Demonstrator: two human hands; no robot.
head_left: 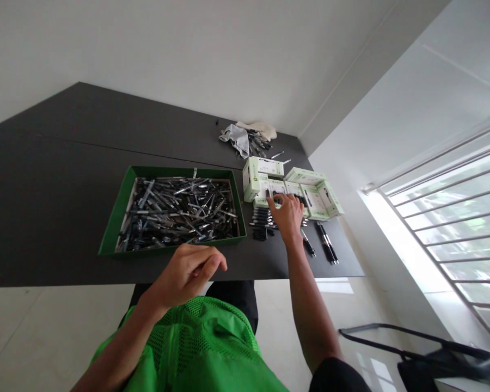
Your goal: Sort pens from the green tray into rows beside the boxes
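Note:
My right hand (288, 215) reaches across the black table (44, 190) to a group of small white-and-green boxes (294, 188). Its fingers curl at the open boxes, pinched on something dark I cannot make out. My left hand (188, 272) hovers near the table's front edge, below a green tray (118, 212) full of black and silver pens. Its fingers are loosely curled and nothing shows in them. Short black pen parts (261, 220) lie in a row left of my right hand. A few whole black pens (326, 245) lie to its right.
A grey cloth (239, 139) and a pile of pens (259, 144) sit at the table's far edge by the wall. A barred window (453, 218) is on the right. A dark chair frame (412, 343) stands at lower right. My green vest (196, 348) fills the bottom.

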